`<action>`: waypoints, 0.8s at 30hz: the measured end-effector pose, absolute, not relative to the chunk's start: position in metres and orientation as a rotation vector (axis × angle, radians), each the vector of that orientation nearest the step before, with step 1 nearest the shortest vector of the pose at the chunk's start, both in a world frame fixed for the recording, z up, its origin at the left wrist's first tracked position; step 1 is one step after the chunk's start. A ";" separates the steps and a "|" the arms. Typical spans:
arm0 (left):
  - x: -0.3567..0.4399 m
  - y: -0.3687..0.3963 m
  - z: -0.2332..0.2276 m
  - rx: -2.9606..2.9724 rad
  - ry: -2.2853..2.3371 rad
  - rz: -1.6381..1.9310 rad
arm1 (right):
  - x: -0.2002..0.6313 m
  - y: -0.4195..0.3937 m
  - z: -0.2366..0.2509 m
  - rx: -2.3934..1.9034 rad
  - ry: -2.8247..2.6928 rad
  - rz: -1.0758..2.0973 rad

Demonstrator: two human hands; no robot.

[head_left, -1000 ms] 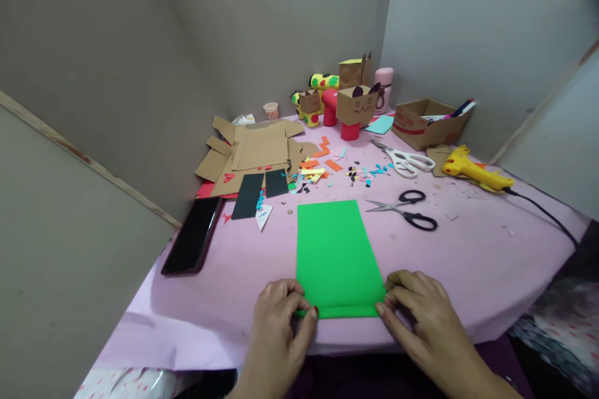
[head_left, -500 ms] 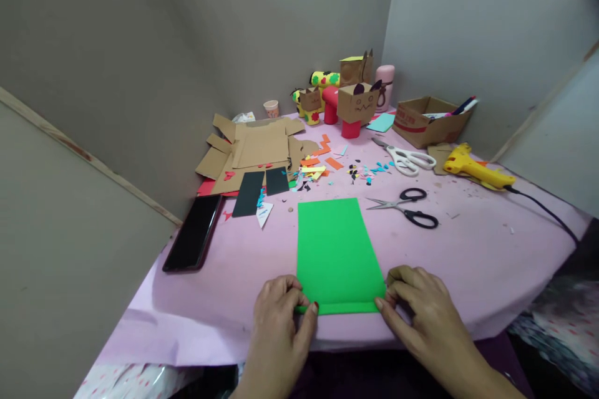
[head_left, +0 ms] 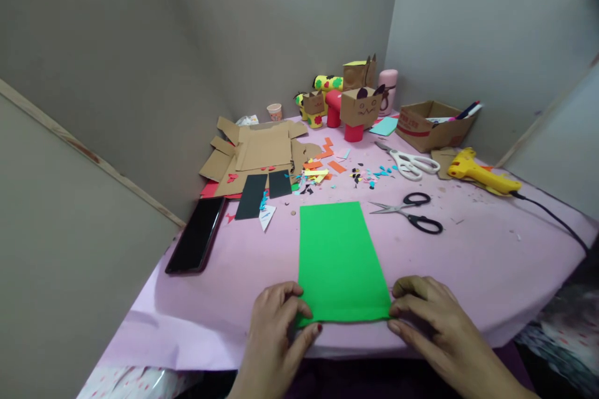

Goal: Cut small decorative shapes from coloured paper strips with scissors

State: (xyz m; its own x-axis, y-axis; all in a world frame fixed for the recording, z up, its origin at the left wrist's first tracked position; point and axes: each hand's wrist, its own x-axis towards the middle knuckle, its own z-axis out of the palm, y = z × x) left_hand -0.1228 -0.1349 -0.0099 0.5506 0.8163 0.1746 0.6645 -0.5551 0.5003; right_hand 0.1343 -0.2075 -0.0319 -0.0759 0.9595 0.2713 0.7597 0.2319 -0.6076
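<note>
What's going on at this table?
A person is working on a green sheet of paper lying on a pink table. The left hand and the right hand each pinch a near corner of it. Black scissors, paper scraps and a glue gun lie beyond.

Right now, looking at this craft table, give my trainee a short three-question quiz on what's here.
1. True or false: both hands pinch the near edge of the green paper.
2. Which lies nearest the green paper's far right corner? A) white-handled scissors B) black-handled scissors C) yellow glue gun
3. What dark flat thing lies at the table's left edge?

Key
1. True: left hand and right hand grip its near corners.
2. B
3. The phone.
</note>
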 end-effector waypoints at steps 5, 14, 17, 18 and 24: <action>-0.132 -0.134 -0.014 2.450 1.098 0.604 | 0.137 -0.208 -0.034 -1.542 -1.904 0.361; -0.118 -0.116 -0.001 2.377 1.171 0.553 | 0.130 -0.193 -0.030 -1.622 -1.763 0.392; -0.115 -0.112 0.000 2.372 1.214 0.509 | 0.130 -0.190 -0.030 -1.650 -1.763 0.401; -0.115 -0.111 -0.001 2.369 1.236 0.498 | 0.130 -0.189 -0.030 -1.662 -1.774 0.396; -0.113 -0.120 -0.009 2.526 1.289 0.746 | 0.129 -0.193 -0.039 -1.692 -1.767 0.121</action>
